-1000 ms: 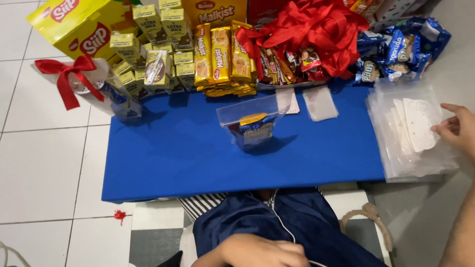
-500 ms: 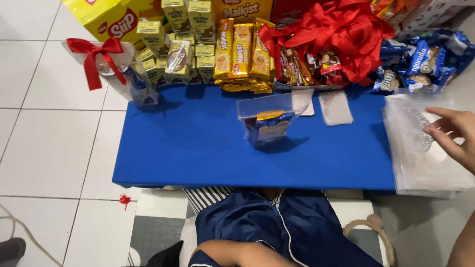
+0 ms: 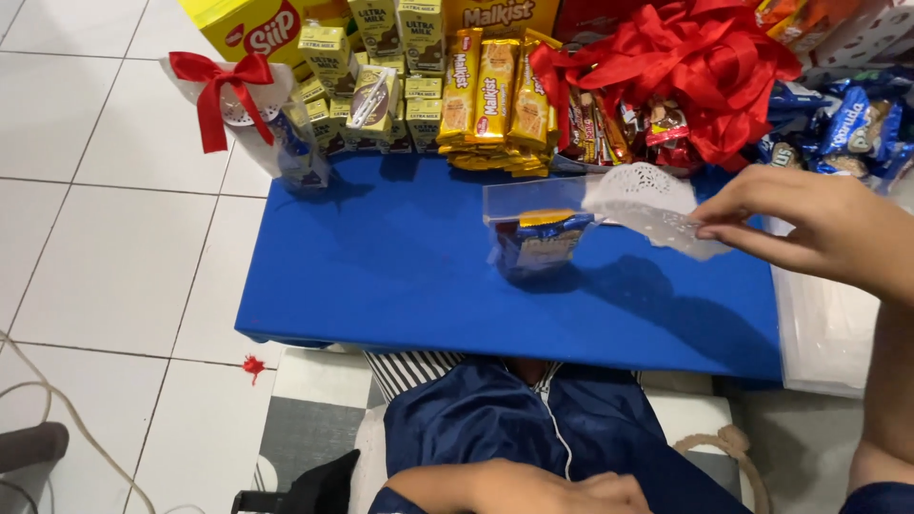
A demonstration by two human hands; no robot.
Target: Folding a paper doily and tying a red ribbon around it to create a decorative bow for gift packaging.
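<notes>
Near the blue table's (image 3: 381,276) far right edge, our right hand (image 3: 819,224) pinches a thin, floppy white lace-edged paper doily (image 3: 647,205) beside the clear plastic snack bag (image 3: 538,233), while our left hand (image 3: 562,490) rests loosely closed, empty, in our lap.

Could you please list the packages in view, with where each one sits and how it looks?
Clear bag: mid blue table, snacks inside.
White doily bag: pinched in right hand.
Ribboned gift bag: back left corner, red bow.
Small drink cartons: back row, yellow-green.
Wafer packs: back centre, yellow-orange.
Blue snack packets: back right.
</notes>
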